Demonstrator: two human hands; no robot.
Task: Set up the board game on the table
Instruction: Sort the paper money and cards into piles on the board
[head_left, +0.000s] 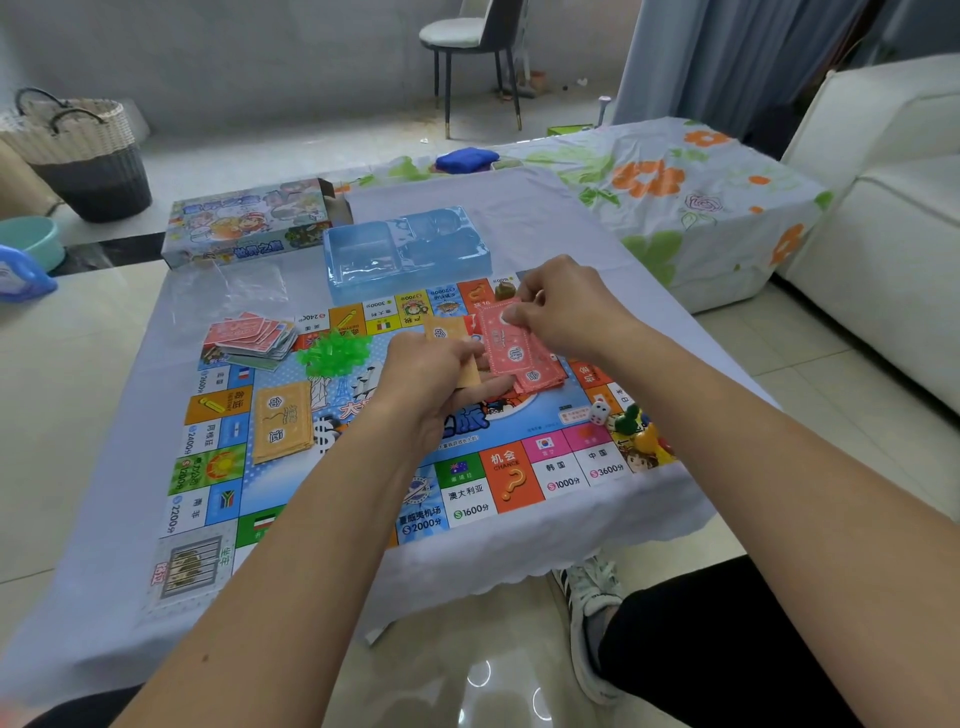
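Observation:
The colourful game board (467, 499) lies flat on the cloth-covered table. Over its centre, my left hand (431, 379) holds a small stack of cards, an orange card (449, 338) showing on top. My right hand (566, 306) pinches a red card (506, 343) by its upper end, above a pile of red cards (543, 374) on the board. An orange card pile (283, 421) sits on the board's left side. Green plastic houses (335, 353) lie heaped near the middle. A fanned stack of cards (252, 335) rests at the board's far left corner.
A white die (600, 413) and coloured pawns (641, 431) sit at the board's right edge. Behind the board are a clear blue plastic tray (408, 249), the game box (249, 218) and a clear bag (244, 280). A white sofa (883, 208) stands right, a basket (83, 150) far left.

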